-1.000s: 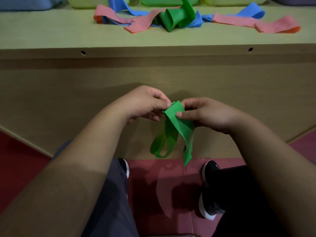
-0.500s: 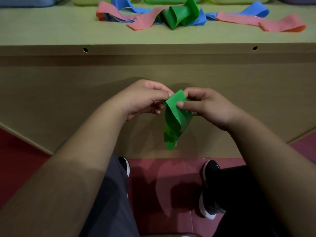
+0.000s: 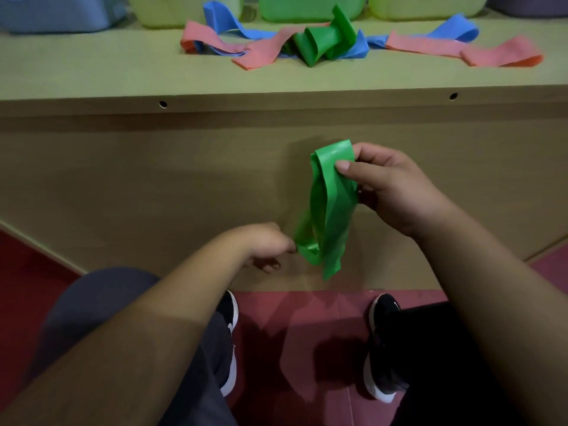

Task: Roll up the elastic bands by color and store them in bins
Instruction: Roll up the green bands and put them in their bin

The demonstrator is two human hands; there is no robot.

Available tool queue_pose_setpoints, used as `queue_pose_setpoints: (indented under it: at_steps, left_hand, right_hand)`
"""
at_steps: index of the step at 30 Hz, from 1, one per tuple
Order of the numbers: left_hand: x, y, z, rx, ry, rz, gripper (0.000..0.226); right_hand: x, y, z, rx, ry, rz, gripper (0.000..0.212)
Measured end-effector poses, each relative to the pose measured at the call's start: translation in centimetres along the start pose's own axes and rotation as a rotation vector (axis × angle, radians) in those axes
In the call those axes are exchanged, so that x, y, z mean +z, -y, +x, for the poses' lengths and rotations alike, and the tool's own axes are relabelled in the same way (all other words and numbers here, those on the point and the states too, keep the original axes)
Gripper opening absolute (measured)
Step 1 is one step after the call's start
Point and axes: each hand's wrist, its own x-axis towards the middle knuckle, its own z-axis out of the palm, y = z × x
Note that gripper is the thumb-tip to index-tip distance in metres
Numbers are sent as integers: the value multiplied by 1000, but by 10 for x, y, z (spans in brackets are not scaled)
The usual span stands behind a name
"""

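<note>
The green elastic band [image 3: 330, 210] is pinched at its top by the right hand [image 3: 396, 186] and hangs lengthwise downward, nearer than the worktop [image 3: 92, 75]. Its lower end lies just beside the left hand [image 3: 264, 244], whose grip cannot be told.

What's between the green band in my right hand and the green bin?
Head view: a tangle of pink, blue and green elastic bands on the tan tabletop, just before the green plastic bin; otherwise bare wood.

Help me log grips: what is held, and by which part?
Right hand pinches the green elastic band by its folded top end; left hand meets its lower loop, grip unclear.
</note>
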Motion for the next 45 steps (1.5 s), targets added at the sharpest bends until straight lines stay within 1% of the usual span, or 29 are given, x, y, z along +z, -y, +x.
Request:
queue_pose_setpoints:
  at_steps: [2, 6, 9, 11, 13, 14, 17, 20, 23, 26, 28, 32, 34, 36, 39, 42, 45]
  left_hand:
    - [11, 9, 6, -18, 40, -178, 26]
    - [21, 17, 11, 37, 93, -465, 16]
    - [28, 18, 14, 61, 179, -642, 24]
    - [33, 17, 16, 89, 178, -703, 28]
    - [34, 15, 19, 105, 138, -714, 30]
    - [34, 14, 21, 108, 124, -687, 32]
    - [36, 11, 26, 73, 126, -595, 32]
    - [39, 8, 27, 49, 123, -578, 27]
    - [39, 4, 29, 49, 101, -594, 25]
    - [35, 2, 32, 44, 93, -654, 19]
    - [31, 1, 32, 58, 97, -729, 20]
    - [19, -3, 28, 77, 81, -869, 28]
    - [12, -2, 26, 52, 113, -942, 39]
    - [7, 0, 25, 12, 113, -1048, 47]
    - [1, 6, 23, -12, 96, -1110, 48]
    - [-3, 18, 24, -18, 110, -1012, 50]
    - [-2, 28, 22, -61, 81, -783, 54]
  right_hand:
    - [-1, 1, -1, -14, -15, 32, 22]
    - [-1, 4, -1, -29, -67, 135, 15]
    - [-3, 6, 0, -34, -85, 188, 9]
    - [-6, 6, 2, -38, -87, 213, 13]
    - [-7, 5, 3, -39, -83, 250, 23]
    - [-8, 5, 4, -37, -83, 273, 24]
    - [-11, 4, 5, -32, -69, 320, 24]
    - [-13, 4, 7, -36, -57, 342, 25]
    - [-14, 3, 7, -43, -69, 342, 18]
    - [-15, 3, 8, -29, -133, 295, 13]
    - [-15, 3, 9, -16, -191, 250, 11]
    - [-13, 0, 10, 6, -252, 121, 7]
    - [-12, -1, 9, 8, -274, 60, 3]
    - [-12, -2, 8, 0, -297, -1, 5]
    - [-11, -2, 7, -9, -307, -30, 6]
    - [-12, -1, 5, -12, -326, -6, 6]
    - [-14, 1, 4, -30, -342, 30, 9]
